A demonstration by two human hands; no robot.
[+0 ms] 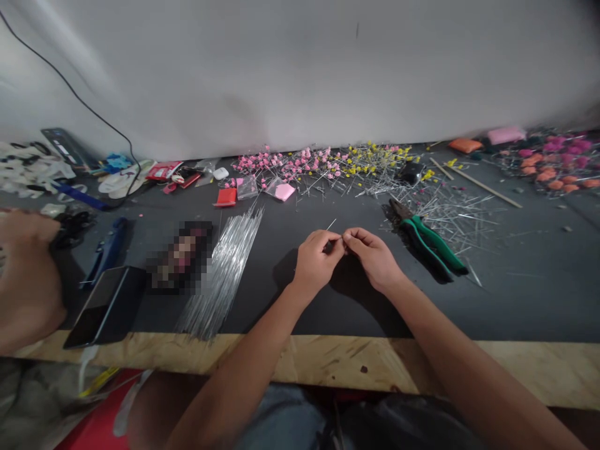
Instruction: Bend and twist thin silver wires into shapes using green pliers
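Observation:
My left hand is closed in a pinch, with a short piece of thin silvery wire sticking up from behind its fingers. My right hand pinches too, its fingertips meeting those of the left; whatever lies between them is too small to make out. Right of my hands lie green-handled pliers, beside a scatter of short cut wires. A bundle of long straight wires lies to the left.
Pink-tipped wires and yellow-tipped wires are heaped along the wall. Orange and magenta ones lie at far right. A phone, a blue stapler-like tool and another person's arm are on the left.

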